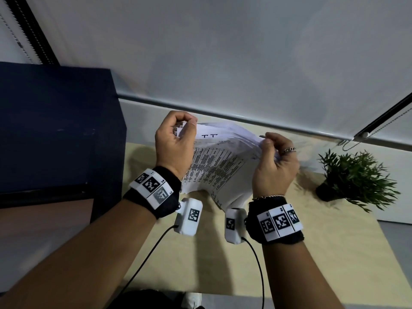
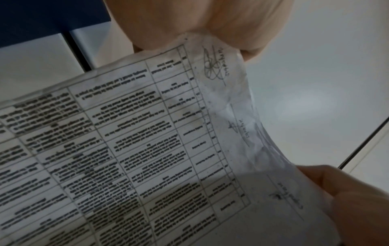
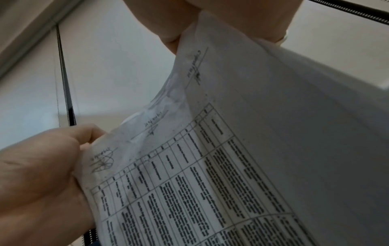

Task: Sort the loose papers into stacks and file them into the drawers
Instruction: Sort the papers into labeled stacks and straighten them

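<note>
A stack of printed papers (image 1: 219,166) with tables of text hangs in the air above the beige tabletop (image 1: 301,253). My left hand (image 1: 176,139) grips its far left corner, fingers curled over the sheet edges. My right hand (image 1: 275,159) pinches the far right corner. In the left wrist view the top sheet (image 2: 147,149) shows the table and pen signatures, with my left hand (image 2: 200,25) above it and my right hand (image 2: 347,191) below right. The right wrist view shows the same sheet (image 3: 231,166), my right hand (image 3: 210,16) at the top and my left hand (image 3: 42,174) low at the left.
A dark blue cabinet (image 1: 55,130) stands at the left, against the table's side. A small potted green plant (image 1: 354,177) sits at the table's right end. A white roller blind (image 1: 223,52) with a bottom rail hangs behind the table.
</note>
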The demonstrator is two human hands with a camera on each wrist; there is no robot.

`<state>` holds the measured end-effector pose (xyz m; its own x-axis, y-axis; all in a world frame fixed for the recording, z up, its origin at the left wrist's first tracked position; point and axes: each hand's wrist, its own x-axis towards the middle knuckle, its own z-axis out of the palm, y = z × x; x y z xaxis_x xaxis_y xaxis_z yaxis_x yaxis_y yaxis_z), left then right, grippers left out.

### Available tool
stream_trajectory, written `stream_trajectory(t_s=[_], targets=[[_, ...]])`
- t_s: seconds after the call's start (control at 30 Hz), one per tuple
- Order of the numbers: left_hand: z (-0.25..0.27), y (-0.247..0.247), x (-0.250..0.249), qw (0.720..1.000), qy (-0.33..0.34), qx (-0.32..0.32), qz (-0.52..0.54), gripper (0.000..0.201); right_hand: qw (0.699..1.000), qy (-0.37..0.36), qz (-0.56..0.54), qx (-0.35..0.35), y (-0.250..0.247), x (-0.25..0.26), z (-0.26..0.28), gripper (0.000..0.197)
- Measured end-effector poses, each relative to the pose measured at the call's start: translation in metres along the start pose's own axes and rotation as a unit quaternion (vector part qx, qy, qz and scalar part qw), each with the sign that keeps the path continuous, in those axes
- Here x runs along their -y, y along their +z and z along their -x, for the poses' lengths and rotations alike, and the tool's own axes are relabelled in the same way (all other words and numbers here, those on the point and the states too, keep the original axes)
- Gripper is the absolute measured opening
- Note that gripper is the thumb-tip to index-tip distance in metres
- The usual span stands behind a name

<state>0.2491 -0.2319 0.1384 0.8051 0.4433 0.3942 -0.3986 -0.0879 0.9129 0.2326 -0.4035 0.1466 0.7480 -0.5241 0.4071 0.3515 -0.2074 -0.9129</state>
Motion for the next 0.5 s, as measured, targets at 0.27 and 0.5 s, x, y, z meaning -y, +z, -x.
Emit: stream_trajectory(t_s=[0.27,0.5], targets=[[-0.0033,-0.0024,-0.0011,0.999,0.017,0.024,-0.021,0.02,1.0,0.006,0.016,0.02,-0.0024,-0.0038,-0.001,0.009],[-0.0097,-0.0049,0.0063,0.999,0.003,0.05,-0.003,0.022,0.999,-0.011,0.052,0.006,-0.0009,-0.0075,0.0012,0.007]])
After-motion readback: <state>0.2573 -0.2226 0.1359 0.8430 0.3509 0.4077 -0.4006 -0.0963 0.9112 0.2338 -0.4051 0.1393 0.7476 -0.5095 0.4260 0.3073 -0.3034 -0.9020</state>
